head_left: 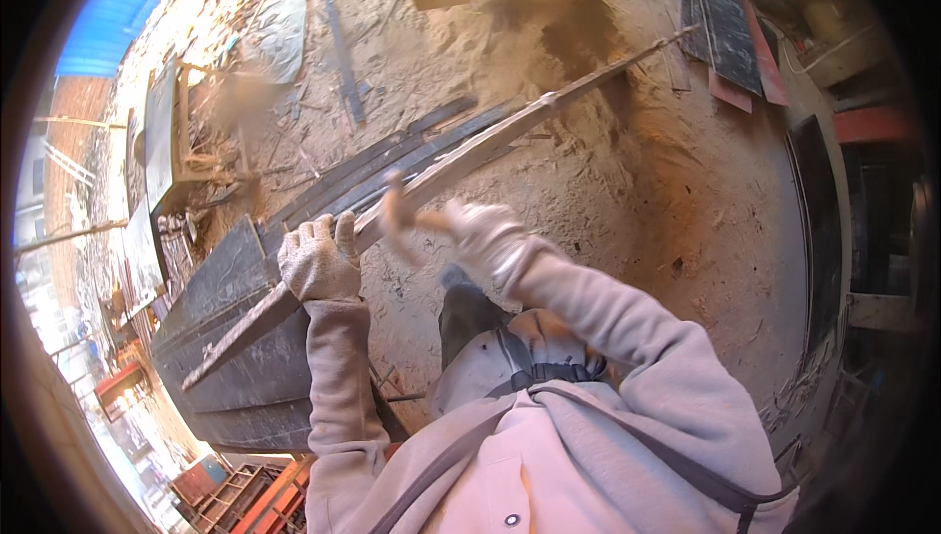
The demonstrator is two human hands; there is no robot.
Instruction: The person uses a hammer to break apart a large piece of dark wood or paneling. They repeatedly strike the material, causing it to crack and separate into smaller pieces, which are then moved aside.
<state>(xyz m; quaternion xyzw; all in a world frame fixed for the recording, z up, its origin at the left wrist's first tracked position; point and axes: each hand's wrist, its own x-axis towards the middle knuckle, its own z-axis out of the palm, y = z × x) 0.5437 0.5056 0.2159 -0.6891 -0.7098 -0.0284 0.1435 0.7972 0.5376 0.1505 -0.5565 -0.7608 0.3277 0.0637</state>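
Closest in, the strap (pixel 520 378) circles the waist, with the grey sleeves reaching forward from either side. The left hand (pixel 320 259) wraps over the bar (pixel 490 142), fingers side by side and curled down, the thumb a little apart; a grip from above like this probably keeps the long wood from rolling or jumping. The bar slants across the view, its near end passing over the black panel (pixel 221 284), which seems to serve as a support. The right hand (pixel 487 240) is blurred, its fingers seemingly closed around the handle of the hammer (pixel 397 215), though how tightly I cannot tell. The hammer's head is beside the bar, just past the left hand, likely held there so that its face can meet the wood clear of the fingers. Beyond, dark strips (pixel 377 156) lie roughly along the bar on the sandy ground (pixel 588 171). Farther off, a dark sheet (pixel 720 29) rests at the upper right, perhaps put aside to leave working room, and a blue surface (pixel 118 9) fills the upper left.
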